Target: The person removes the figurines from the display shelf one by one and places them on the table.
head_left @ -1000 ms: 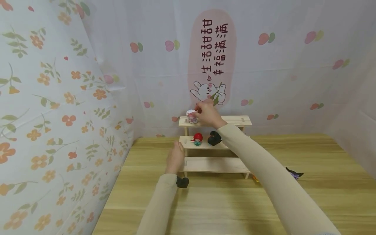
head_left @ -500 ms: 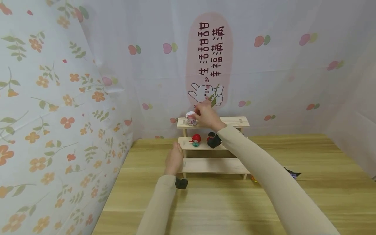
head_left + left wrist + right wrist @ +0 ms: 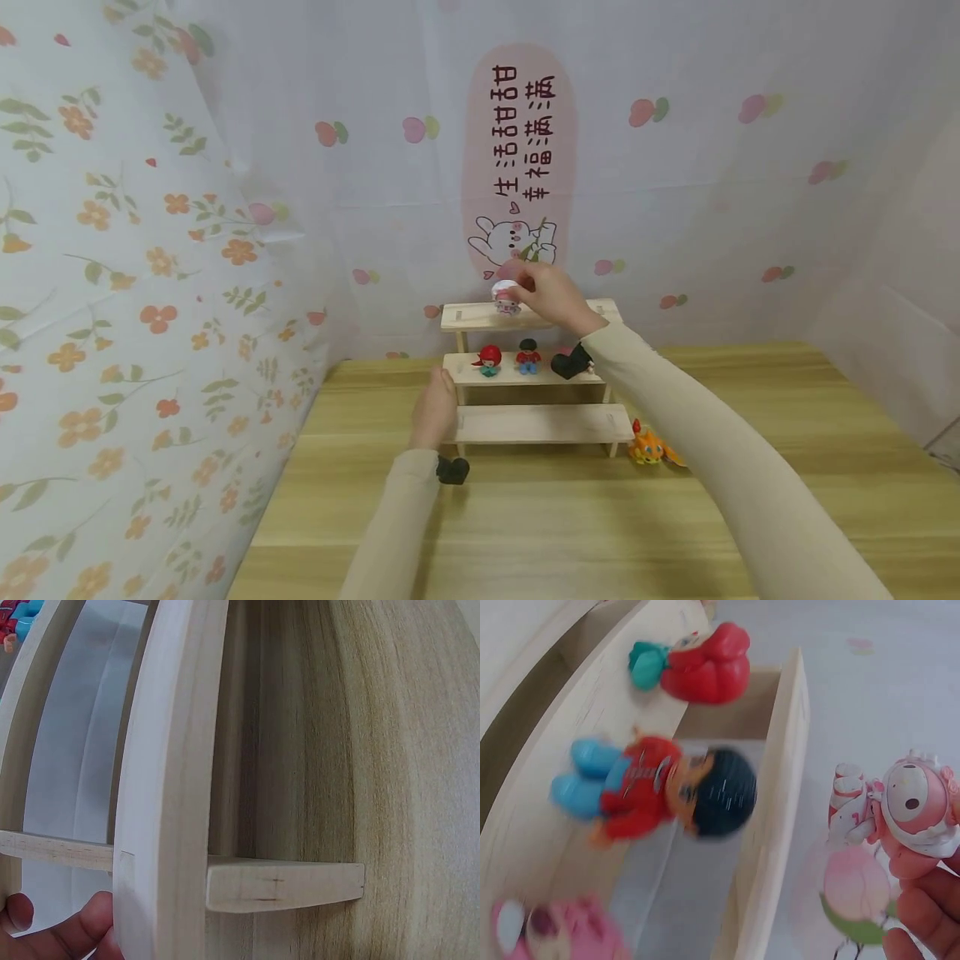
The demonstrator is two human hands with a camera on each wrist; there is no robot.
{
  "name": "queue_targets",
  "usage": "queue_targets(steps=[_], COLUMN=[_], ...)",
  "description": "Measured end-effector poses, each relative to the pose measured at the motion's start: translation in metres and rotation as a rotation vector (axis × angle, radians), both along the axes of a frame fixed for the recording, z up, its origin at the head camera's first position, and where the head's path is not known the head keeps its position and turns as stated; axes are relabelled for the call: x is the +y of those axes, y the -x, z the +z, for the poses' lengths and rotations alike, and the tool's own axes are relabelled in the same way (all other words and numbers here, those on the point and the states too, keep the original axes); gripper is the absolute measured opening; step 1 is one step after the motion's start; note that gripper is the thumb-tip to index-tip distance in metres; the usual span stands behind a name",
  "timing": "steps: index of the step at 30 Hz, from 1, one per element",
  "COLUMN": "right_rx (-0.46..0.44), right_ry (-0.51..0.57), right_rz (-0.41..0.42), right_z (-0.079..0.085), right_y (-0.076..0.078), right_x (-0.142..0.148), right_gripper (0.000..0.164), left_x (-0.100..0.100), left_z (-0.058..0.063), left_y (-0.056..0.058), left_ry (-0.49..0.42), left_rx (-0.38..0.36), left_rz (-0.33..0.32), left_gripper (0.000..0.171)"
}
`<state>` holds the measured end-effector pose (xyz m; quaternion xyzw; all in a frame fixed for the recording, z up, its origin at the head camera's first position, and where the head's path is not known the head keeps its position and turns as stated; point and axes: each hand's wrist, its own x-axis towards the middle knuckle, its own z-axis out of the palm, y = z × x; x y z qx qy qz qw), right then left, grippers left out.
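Observation:
My right hand (image 3: 551,296) pinches a pink-and-white figurine (image 3: 506,297) with a white cap at the middle of the top step of a three-step wooden shelf (image 3: 540,423). In the right wrist view this figurine (image 3: 911,810) shows a gap from the shelf board. My left hand (image 3: 435,410) grips the shelf's left end; in the left wrist view fingertips (image 3: 94,919) press against the wood. On the middle step stand a red-haired figurine (image 3: 490,360), a dark-haired figurine in red and blue (image 3: 528,357), and a pink figurine (image 3: 559,930) partly hidden by the right wrist's black strap.
An orange toy figure (image 3: 647,447) sits on the wooden table (image 3: 540,525) by the shelf's right foot, partly behind the right sleeve. A patterned cloth (image 3: 720,250) hangs behind the shelf, and a floral cloth (image 3: 150,333) lines the left side.
My right hand has shifted the pink-and-white figurine from the top step's left end toward its middle. My left hand stays at the shelf's left end. The head view has turned slightly.

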<state>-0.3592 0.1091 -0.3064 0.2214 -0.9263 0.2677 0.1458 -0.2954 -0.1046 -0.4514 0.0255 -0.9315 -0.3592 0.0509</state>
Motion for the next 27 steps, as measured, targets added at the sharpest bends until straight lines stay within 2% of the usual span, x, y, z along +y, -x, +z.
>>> queue_targets(steps=[7,16,19,27], right_rx=[-0.058,0.020,0.033,-0.015], right_ry=[0.003,-0.018,-0.015,0.024], right_rz=[-0.039,-0.085,-0.089,-0.129], right_z=[0.006,0.006,0.006,-0.004], right_y=[-0.013,-0.021,-0.025,-0.045], right_x=[0.033,0.069,0.080,0.123], right_gripper=[0.024,0.022,0.020,0.020], left_x=[0.001,-0.001,-0.002,0.003], left_z=[0.001,0.003,0.004,0.003], left_y=[0.000,0.000,0.001,-0.002], left_ry=[0.005,0.007,0.011,0.011], left_rx=[-0.020,0.007,-0.010,-0.043], left_rz=[-0.015,-0.011,-0.007,-0.028], left_gripper=[0.036,0.039,0.041,0.041])
